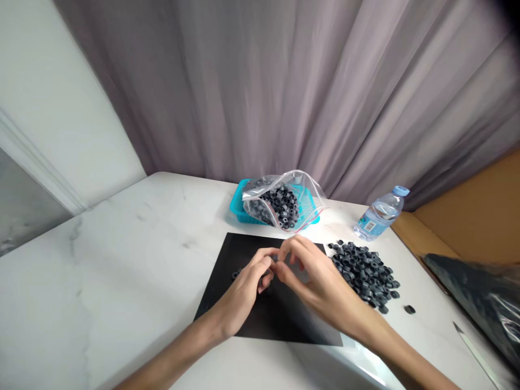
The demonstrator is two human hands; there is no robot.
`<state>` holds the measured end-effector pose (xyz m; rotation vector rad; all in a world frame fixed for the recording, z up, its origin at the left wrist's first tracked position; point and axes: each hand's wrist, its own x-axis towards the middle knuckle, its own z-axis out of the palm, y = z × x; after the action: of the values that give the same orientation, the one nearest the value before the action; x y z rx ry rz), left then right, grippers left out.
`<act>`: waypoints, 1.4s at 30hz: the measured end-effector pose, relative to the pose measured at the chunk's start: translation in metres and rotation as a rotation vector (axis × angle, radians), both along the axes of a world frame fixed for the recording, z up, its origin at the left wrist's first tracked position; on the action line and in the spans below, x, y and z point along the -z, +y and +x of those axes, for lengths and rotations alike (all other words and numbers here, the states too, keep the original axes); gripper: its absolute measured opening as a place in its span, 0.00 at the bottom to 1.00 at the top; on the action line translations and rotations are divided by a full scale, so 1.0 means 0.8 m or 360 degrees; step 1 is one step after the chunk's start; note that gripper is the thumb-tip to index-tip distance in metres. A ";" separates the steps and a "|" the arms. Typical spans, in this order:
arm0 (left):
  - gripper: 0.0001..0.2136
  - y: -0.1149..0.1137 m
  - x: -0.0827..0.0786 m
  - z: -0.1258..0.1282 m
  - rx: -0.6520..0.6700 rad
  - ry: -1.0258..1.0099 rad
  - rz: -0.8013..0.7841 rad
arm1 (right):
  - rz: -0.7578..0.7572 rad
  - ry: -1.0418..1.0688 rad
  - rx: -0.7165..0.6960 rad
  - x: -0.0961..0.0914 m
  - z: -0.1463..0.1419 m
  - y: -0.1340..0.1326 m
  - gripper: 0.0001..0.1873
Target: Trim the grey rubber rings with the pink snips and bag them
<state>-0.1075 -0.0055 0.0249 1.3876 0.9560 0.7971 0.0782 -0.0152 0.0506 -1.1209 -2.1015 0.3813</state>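
Note:
My left hand (247,287) and my right hand (312,276) meet over a black mat (227,260) on the white marble table. Both hands have their fingertips pinched together around a small dark ring (275,258), which is mostly hidden by the fingers. A loose dark ring (234,274) lies on the mat just left of my left hand. A heap of dark grey rings (365,273) sits on the table right of the mat, close to my right hand.
A clear zip bag of rings (284,203) rests in a turquoise basket (236,206) behind the mat. A water bottle (379,214) stands at the right. One stray ring (409,309) lies beside the heap. A dark plastic bag (479,295) and cardboard (475,211) fill the right edge.

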 end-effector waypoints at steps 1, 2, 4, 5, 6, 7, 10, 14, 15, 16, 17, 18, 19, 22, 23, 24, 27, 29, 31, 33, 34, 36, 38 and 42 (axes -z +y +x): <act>0.17 0.002 0.002 -0.001 -0.0003 -0.0017 -0.0033 | 0.0089 0.0005 0.0031 -0.005 0.003 0.004 0.04; 0.15 0.004 0.004 -0.002 0.0000 -0.0030 -0.0058 | 0.0202 -0.0002 0.0082 -0.011 0.007 0.011 0.04; 0.15 0.006 0.007 -0.003 -0.0002 -0.0034 -0.0073 | 0.0471 -0.0078 0.0222 -0.022 0.013 0.030 0.04; 0.15 0.006 0.007 -0.003 -0.0005 -0.0028 -0.0074 | 0.0579 -0.0140 0.0302 -0.027 0.016 0.041 0.04; 0.14 0.007 0.007 -0.003 -0.0011 -0.0025 -0.0070 | 0.0630 -0.0205 0.0368 -0.032 0.018 0.054 0.04; 0.14 0.007 0.008 -0.003 -0.0018 -0.0026 -0.0058 | 0.0653 -0.0263 0.0427 -0.037 0.019 0.066 0.04; 0.15 0.007 0.011 -0.001 -0.0042 -0.0045 -0.0002 | 0.0649 -0.0394 0.0549 -0.045 0.017 0.091 0.04; 0.17 0.009 0.016 0.001 -0.0055 -0.0140 -0.0037 | 0.0780 -0.0323 0.0527 -0.040 0.008 0.076 0.04; 0.17 0.008 0.016 0.002 -0.0055 -0.0175 -0.0064 | 0.0802 -0.0263 0.0451 -0.035 0.006 0.064 0.04; 0.17 0.008 0.015 0.002 -0.0059 -0.0213 -0.0086 | 0.0795 -0.0192 0.0337 -0.029 0.003 0.051 0.05; 0.16 0.007 0.013 0.002 -0.0060 -0.0249 -0.0107 | 0.0734 -0.0120 0.0212 -0.021 0.001 0.038 0.06; 0.16 0.005 0.011 0.003 -0.0064 -0.0279 -0.0128 | 0.0627 -0.0045 0.0138 -0.013 -0.002 0.025 0.08; 0.16 0.004 0.009 0.003 -0.0066 -0.0296 -0.0146 | 0.0483 -0.0005 0.0102 -0.005 -0.004 0.013 0.09; 0.17 -0.002 0.003 0.004 -0.0039 -0.0289 -0.0170 | 0.0147 0.0066 0.0059 0.015 -0.009 -0.007 0.10; 0.17 -0.003 0.002 0.005 -0.0019 -0.0280 -0.0172 | 0.0079 0.0094 0.0054 0.020 -0.010 -0.009 0.09; 0.17 -0.004 0.001 0.005 0.0000 -0.0273 -0.0166 | 0.0029 0.0126 0.0050 0.023 -0.010 -0.009 0.08; 0.17 -0.005 0.001 0.005 0.0024 -0.0261 -0.0169 | -0.0065 0.0215 0.0038 0.025 -0.008 -0.004 0.04; 0.19 -0.002 0.002 0.005 0.0014 -0.0296 -0.0211 | -0.0109 0.0285 0.0025 0.023 -0.004 0.000 0.03; 0.20 0.002 0.003 0.005 -0.0014 -0.0391 -0.0293 | -0.0170 0.0379 -0.0013 0.020 0.002 0.002 0.03; 0.18 0.006 0.001 0.004 -0.0061 -0.0486 -0.0366 | -0.0218 0.0484 -0.0066 0.017 0.007 0.004 0.04; 0.16 0.008 0.000 0.004 -0.0089 -0.0516 -0.0392 | -0.0230 0.0528 -0.0083 0.016 0.009 0.004 0.05; 0.12 0.011 -0.003 0.001 -0.0127 -0.0545 -0.0417 | -0.0229 0.0577 -0.0089 0.015 0.012 0.004 0.06; 0.13 0.012 -0.006 -0.002 -0.0117 -0.0526 -0.0419 | -0.0215 0.0572 -0.0087 0.014 0.015 0.004 0.06; 0.15 0.014 -0.002 -0.004 -0.0080 -0.0373 -0.0207 | -0.0010 0.0415 -0.0065 0.006 0.020 0.011 0.06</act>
<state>-0.1110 0.0053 0.0261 1.1342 0.8467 0.8978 0.0946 -0.0065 0.0459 -0.9761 -1.8970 0.5248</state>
